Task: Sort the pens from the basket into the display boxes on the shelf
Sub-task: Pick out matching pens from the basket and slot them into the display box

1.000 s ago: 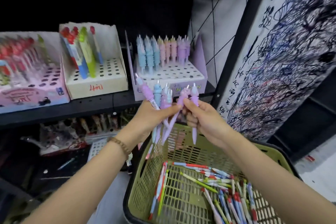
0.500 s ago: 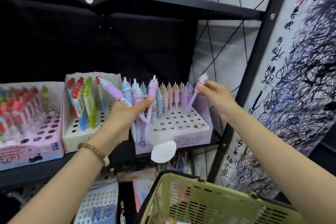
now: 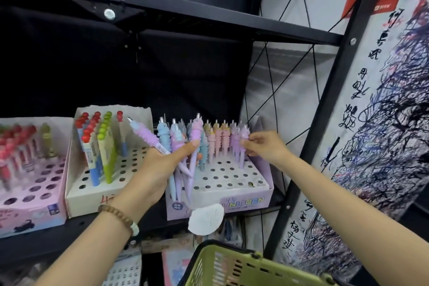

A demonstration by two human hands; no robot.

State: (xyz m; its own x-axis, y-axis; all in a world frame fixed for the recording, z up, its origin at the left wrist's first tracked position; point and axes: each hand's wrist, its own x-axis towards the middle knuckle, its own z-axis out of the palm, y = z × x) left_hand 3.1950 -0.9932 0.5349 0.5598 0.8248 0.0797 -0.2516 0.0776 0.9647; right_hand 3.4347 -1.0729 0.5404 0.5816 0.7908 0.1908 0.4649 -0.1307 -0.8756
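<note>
Far left on the shelf [image 3: 58, 244], a pink display box [image 3: 30, 193] with red-topped pens [image 3: 14, 146] upright in its holed top; printing on its front too blurred to read. Just beside it, a white display box [image 3: 92, 193], red handwriting on the front starting with "4", the rest unreadable; red- and green-topped pens [image 3: 102, 141] standing in its back rows.

Next, the left hand [image 3: 160, 169], beaded bracelet [image 3: 118, 216] on the wrist, fingers and thumb curled round a bundle of pastel pens [image 3: 183, 144] in blue, lilac and pink, fanned upward, one of them slanting off to the left. Held in front of the left part of a purple display box [image 3: 243, 202], letters "NICORN" legible on its front, a white round tag [image 3: 205, 218] hanging just below that front.

Along the back of the purple box, a row of pastel pens [image 3: 218, 139] standing upright. At the right end of that row, the right hand [image 3: 264, 146], fingertips pinching a single purple pen [image 3: 242, 144], upright, tip down at the holed top; cannot tell whether seated in a hole.

Bottom centre, the rim of a green basket [image 3: 232, 267]. Far right, a wall panel [image 3: 383, 146] covered in dark scribble and handwritten characters.
</note>
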